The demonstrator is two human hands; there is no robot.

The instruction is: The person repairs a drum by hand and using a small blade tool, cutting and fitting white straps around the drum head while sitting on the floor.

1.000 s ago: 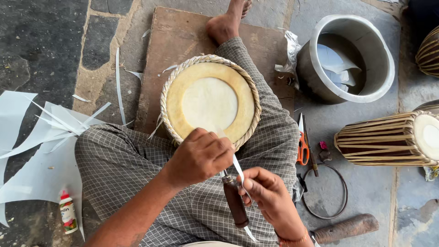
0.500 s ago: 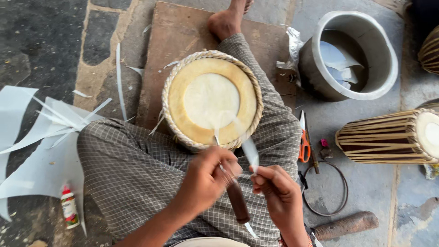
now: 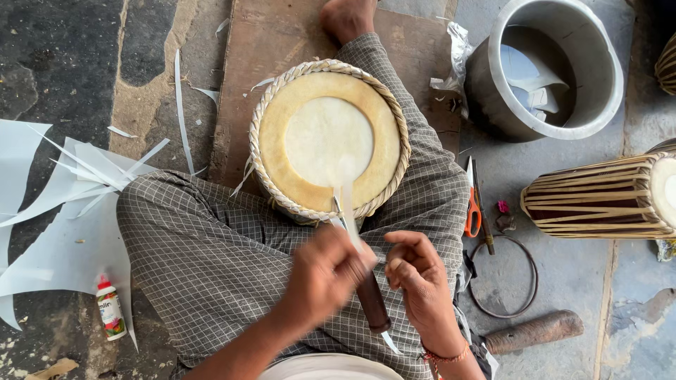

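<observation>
1. The left hand (image 3: 325, 276), blurred, is closed around a thin pale strip (image 3: 347, 204) that rises from its fingers over the near rim of the drum head (image 3: 329, 141).
2. The right hand (image 3: 421, 281) sits just beside the left, fingers curled; whether it grips anything I cannot tell. A knife (image 3: 373, 304) with a dark wooden handle lies between the two hands on the checked cloth (image 3: 211, 253) over the lap.
3. The strip looks light, limp and easily torn, so it is best pinched near its end.
4. Beyond the hands the drum head rests on a wooden board (image 3: 274, 42).
5. Right of the hands, on the stone floor (image 3: 584, 281): orange scissors (image 3: 472, 211), a wire ring (image 3: 503, 278), a laced drum (image 3: 598, 197), a metal pot (image 3: 556, 67).
6. Left of them: white sheet offcuts (image 3: 49, 211), a small glue bottle (image 3: 110, 308).
</observation>
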